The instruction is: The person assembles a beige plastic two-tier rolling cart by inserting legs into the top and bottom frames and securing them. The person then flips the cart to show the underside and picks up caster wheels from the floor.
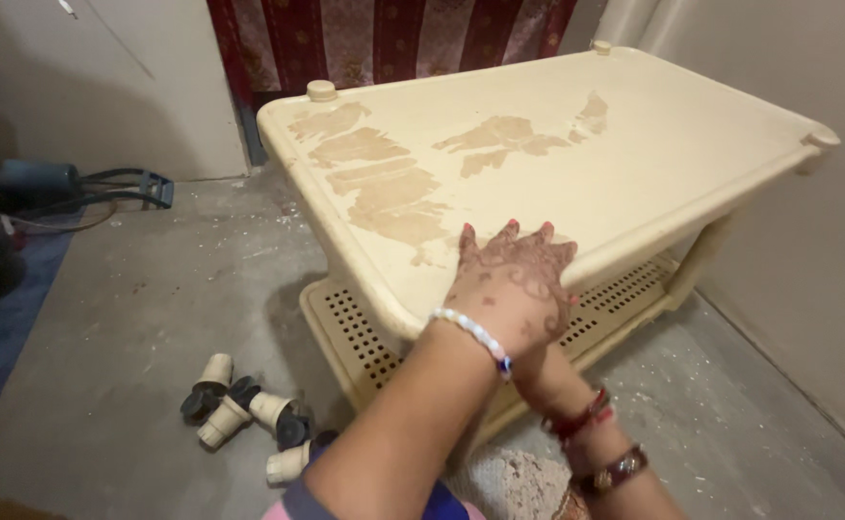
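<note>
flat and spread, my left hand (511, 279) presses palm-down on the near edge of the table top, closed on nothing. my right hand is hidden beneath the left hand and that edge, so i cannot tell its grip; only its wrist with red and dark bangles (591, 438) shows.

largest to smallest: cream plastic table (634, 144), tilted across the view, its top marked with brown patches (389, 188); its far corner is cut off from clear view near the grey wall (807, 241). a perforated lower shelf (364, 332) shows below the top, partly hidden by my arms. concrete floor (153, 308). five cream caster legs with dark wheels (239, 409) lie loose on the floor, left of the table. white bead bracelet (470, 332) on my left wrist.
</note>
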